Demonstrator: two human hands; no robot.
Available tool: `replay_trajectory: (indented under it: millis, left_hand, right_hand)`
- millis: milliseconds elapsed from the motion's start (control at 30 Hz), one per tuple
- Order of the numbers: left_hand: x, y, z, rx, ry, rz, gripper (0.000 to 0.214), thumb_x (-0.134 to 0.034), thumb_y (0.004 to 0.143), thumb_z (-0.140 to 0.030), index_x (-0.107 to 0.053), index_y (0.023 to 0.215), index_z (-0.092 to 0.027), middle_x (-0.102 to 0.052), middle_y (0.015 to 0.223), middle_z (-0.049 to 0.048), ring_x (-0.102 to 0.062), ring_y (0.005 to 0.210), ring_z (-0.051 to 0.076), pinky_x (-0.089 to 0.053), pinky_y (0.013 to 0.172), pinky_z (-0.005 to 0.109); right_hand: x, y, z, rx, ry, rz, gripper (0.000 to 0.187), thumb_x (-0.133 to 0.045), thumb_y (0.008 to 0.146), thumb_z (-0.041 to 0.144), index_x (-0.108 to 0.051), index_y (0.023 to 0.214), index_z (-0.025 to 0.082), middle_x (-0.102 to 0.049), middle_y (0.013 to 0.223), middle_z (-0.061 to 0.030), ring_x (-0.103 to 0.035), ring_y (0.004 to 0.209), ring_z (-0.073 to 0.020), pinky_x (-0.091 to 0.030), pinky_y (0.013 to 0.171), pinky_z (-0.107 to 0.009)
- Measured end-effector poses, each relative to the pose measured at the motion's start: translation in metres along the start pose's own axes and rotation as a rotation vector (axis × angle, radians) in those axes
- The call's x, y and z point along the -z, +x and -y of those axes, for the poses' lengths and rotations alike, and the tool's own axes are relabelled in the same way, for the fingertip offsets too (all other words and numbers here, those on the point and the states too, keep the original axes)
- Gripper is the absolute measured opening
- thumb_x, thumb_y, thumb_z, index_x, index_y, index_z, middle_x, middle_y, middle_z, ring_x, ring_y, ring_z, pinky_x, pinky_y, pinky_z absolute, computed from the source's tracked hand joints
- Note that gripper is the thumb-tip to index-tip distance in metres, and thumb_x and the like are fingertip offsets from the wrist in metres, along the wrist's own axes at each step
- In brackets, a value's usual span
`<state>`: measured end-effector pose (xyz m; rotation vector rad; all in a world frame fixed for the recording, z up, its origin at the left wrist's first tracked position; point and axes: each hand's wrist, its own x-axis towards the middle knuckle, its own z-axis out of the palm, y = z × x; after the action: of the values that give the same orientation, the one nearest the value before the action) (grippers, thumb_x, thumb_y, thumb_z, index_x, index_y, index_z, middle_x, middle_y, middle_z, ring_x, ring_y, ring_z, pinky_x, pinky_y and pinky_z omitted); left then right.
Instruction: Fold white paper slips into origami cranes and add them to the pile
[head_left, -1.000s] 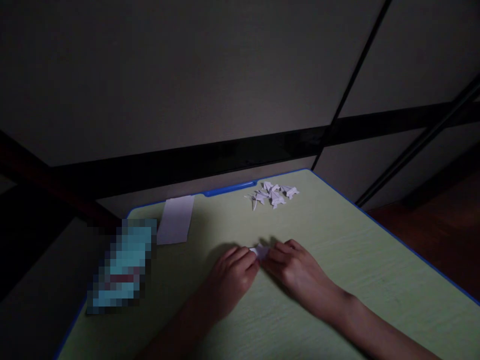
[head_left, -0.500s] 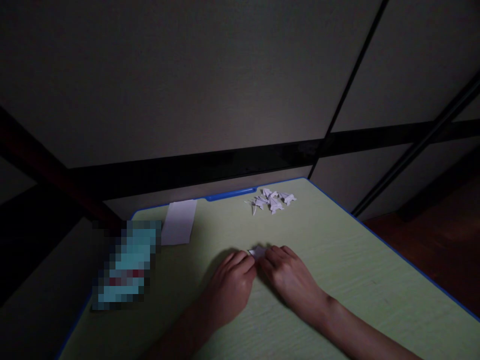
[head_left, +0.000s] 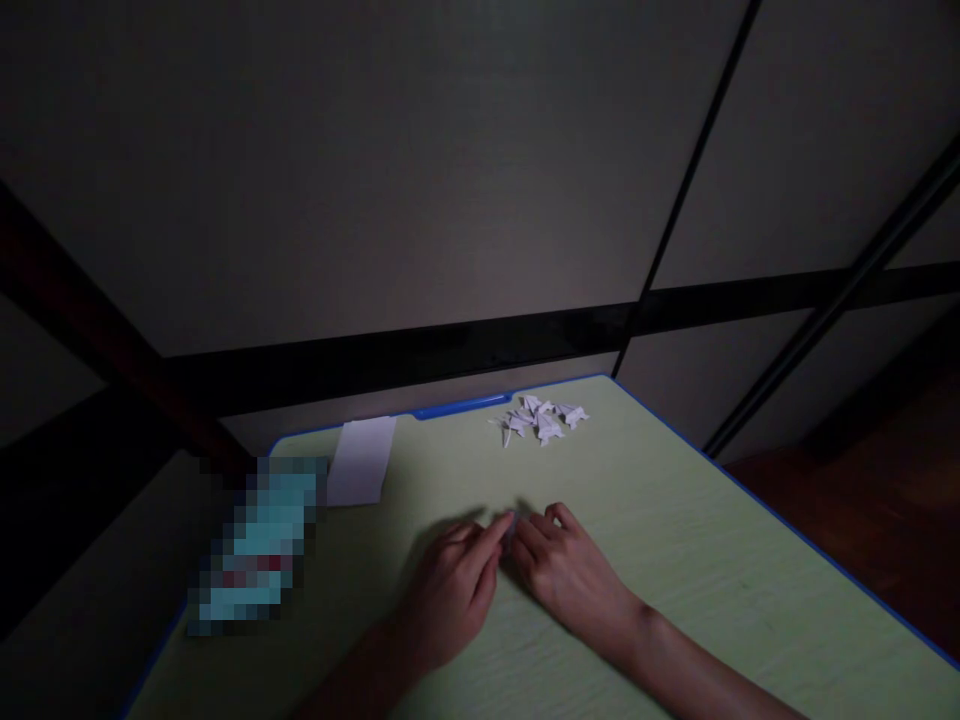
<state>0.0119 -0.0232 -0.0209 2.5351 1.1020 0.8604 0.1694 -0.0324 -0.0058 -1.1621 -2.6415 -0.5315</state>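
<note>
Close together over the table, my left hand (head_left: pixel 454 580) and my right hand (head_left: pixel 559 560) meet at a small folded piece of white paper (head_left: pixel 511 527). Only a sliver of the paper shows between the fingertips. My left index finger points forward against it, with the other fingers curled. The right fingers are bent and pinched around its other side. Farther back on the table lie several small folded white paper figures (head_left: pixel 547 425), with thin paper strips (head_left: pixel 506 432) at their left.
A stack of white paper sheets (head_left: pixel 362 460) lies at the back left of the pale green table (head_left: pixel 675 520). Beside it is a blurred-out teal item (head_left: pixel 259 540). A blue grip (head_left: pixel 461 407) is set in the far edge, against a dark cabinet front (head_left: pixel 420 180).
My left index finger has stretched forward over the paper, which is now mostly covered by fingers. The view has tilted slightly, so the table sits lower.
</note>
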Motion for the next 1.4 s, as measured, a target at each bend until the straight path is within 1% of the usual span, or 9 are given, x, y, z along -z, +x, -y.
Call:
replay_trajectory:
  millis: [133,233,367,467,600,800,967,1200,1400]
  left_hand:
    - [-0.005,-0.001,0.002,0.104,-0.184,-0.053,0.04,-0.041,0.077,-0.011,-0.044,0.116,-0.019,-0.064,0.08,0.0047,-0.058,0.077,0.016,-0.046,0.072,0.028]
    - [-0.005,0.004,0.005,0.266,-0.389,-0.189,0.03,-0.044,0.076,-0.014,-0.05,0.105,-0.017,-0.065,0.08,0.0044,-0.058,0.077,0.015,-0.044,0.075,0.027]
    - [0.001,0.014,0.004,0.445,-0.725,-0.39,0.029,-0.054,0.068,-0.016,-0.05,0.096,-0.016,-0.06,0.093,0.0079,-0.057,0.083,0.017,-0.045,0.072,0.027]
    - [0.003,0.019,-0.002,0.51,-1.027,-0.305,0.037,-0.061,0.06,-0.019,-0.049,0.094,-0.016,-0.059,0.095,0.0078,-0.056,0.085,0.018,-0.045,0.071,0.028]
    - [-0.003,0.019,-0.015,0.615,-1.218,-0.048,0.028,-0.065,0.056,-0.029,-0.056,0.077,-0.012,-0.061,0.072,0.0032,-0.056,0.068,0.015,-0.044,0.066,0.027]
    - [-0.008,0.019,-0.023,0.684,-1.111,-0.093,0.021,-0.063,0.056,-0.033,-0.056,0.053,-0.013,-0.056,0.051,0.0014,-0.051,0.052,0.013,-0.042,0.055,0.024]
    - [0.002,0.017,-0.023,0.648,-1.115,0.011,0.018,-0.059,0.057,-0.028,-0.057,0.047,-0.013,-0.056,0.048,0.0015,-0.048,0.049,0.012,-0.039,0.052,0.023]
    - [0.007,0.01,-0.024,0.644,-1.107,0.141,0.011,-0.055,0.057,-0.02,-0.059,0.049,-0.013,-0.053,0.046,-0.0003,-0.046,0.049,0.011,-0.037,0.052,0.023]
    - [0.003,0.016,-0.024,0.612,-1.144,0.057,0.019,-0.057,0.062,-0.029,-0.058,0.053,-0.012,-0.054,0.049,0.0007,-0.046,0.048,0.01,-0.037,0.05,0.022]
  right_hand:
    - [-0.001,0.001,0.002,-0.004,0.004,0.061,0.006,-0.048,0.077,0.01,-0.053,0.081,0.013,-0.056,0.073,-0.0045,-0.05,0.066,-0.0188,-0.03,0.06,-0.033]
    - [-0.002,0.001,-0.001,-0.037,0.065,0.071,0.011,-0.044,0.078,0.007,-0.052,0.081,0.012,-0.056,0.074,-0.0057,-0.049,0.066,-0.0189,-0.031,0.061,-0.032]
    - [0.003,0.003,-0.009,-0.273,0.503,-0.054,0.017,-0.037,0.082,0.008,-0.051,0.072,0.014,-0.052,0.069,-0.0036,-0.047,0.065,-0.0154,-0.032,0.061,-0.029]
    - [0.008,0.005,-0.009,-0.496,1.037,-0.208,0.021,-0.037,0.084,0.02,-0.049,0.067,0.015,-0.047,0.066,-0.0008,-0.045,0.063,-0.0128,-0.034,0.058,-0.024]
    - [0.006,0.006,0.001,-0.593,1.533,-0.32,0.024,-0.045,0.081,0.032,-0.051,0.065,0.015,-0.043,0.066,0.0005,-0.044,0.063,-0.0115,-0.035,0.057,-0.022]
    - [-0.005,0.006,0.01,-0.645,1.91,-0.287,0.025,-0.048,0.078,0.037,-0.049,0.066,0.015,-0.045,0.054,0.0031,-0.04,0.051,-0.0084,-0.032,0.05,-0.021]
    - [-0.01,0.006,0.004,-0.616,2.037,-0.15,0.024,-0.058,0.07,0.032,-0.045,0.059,0.015,-0.045,0.045,0.0056,-0.04,0.042,-0.0061,-0.028,0.043,-0.018]
    - [-0.003,0.001,-0.006,-0.557,1.84,0.07,0.031,-0.055,0.07,0.038,-0.047,0.052,0.014,-0.043,0.04,0.006,-0.03,0.032,-0.0029,-0.019,0.033,-0.017]
    - [-0.01,0.001,-0.003,-0.684,1.878,-0.055,0.038,-0.056,0.068,0.046,-0.046,0.048,0.015,-0.042,0.038,0.0056,-0.028,0.032,-0.0037,-0.019,0.034,-0.018]
